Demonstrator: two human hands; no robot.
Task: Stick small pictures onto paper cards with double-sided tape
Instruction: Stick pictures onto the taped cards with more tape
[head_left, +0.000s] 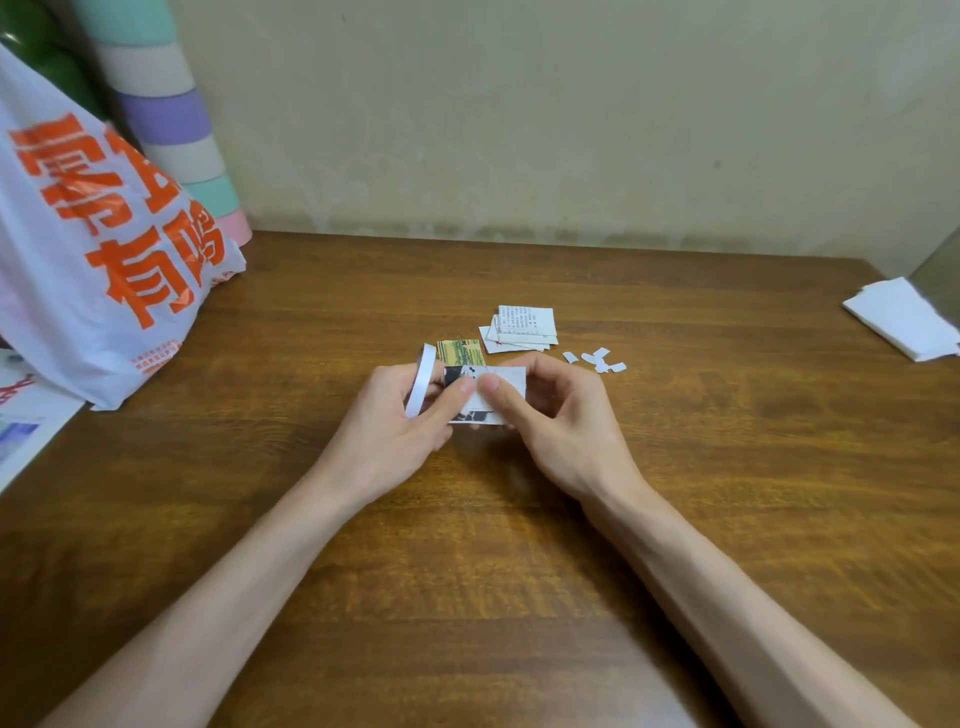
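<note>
Small picture (511, 382): held just above the table (467, 545) in front of the person, caught between both hands.
Left hand (400, 415): the thumb lies on top of the picture's left half and the fingers curl beneath, pinching it.
Right hand (561, 415): the thumb presses the face near the middle, tip almost meeting the left thumb, with the fingers curled behind the right edge.
Picture's lie: the long side runs hand to hand, left to right, with the face turned up. It has a dark print at the left and white at the right.
Tape roll (422, 379): a white ring on edge at the left hand's fingers; I cannot tell how they hold it.
Green picture (461, 352): flat on the table just beyond the held one.
Cut papers (522, 325): a small pile farther back.
White scraps (597, 360): scattered right of the pile.
Plastic bag (93, 249): far left.
</note>
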